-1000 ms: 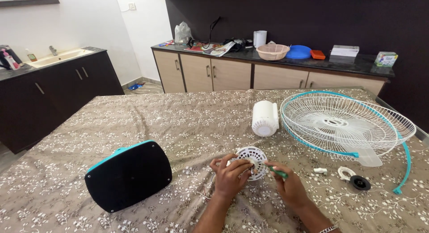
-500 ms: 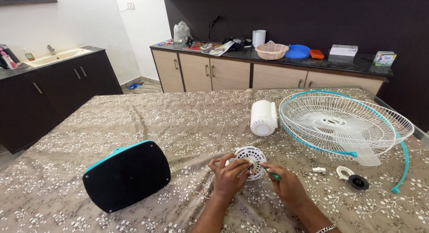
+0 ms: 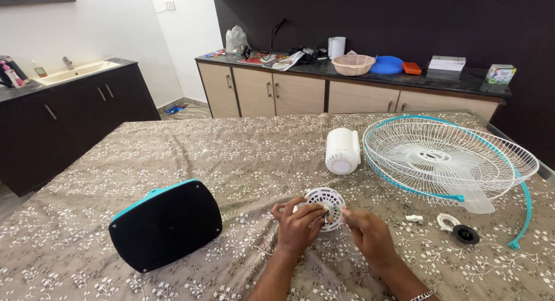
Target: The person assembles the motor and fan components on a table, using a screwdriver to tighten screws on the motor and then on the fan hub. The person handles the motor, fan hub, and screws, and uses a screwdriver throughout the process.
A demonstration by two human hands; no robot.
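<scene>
On the flower-patterned table (image 3: 173, 156), both hands work a round white slotted plastic motor cover (image 3: 325, 207).
Left hand (image 3: 298, 226) clenches the cover's rim, steadying it upright; right hand (image 3: 367, 234) pinches at its centre, whatever it holds hidden. Behind lie a white ribbed cylinder housing (image 3: 342, 151) and white wire fan guard (image 3: 448, 159).

Home kitchen: sink (image 3: 74, 71), cabinets (image 3: 272, 95)
</scene>
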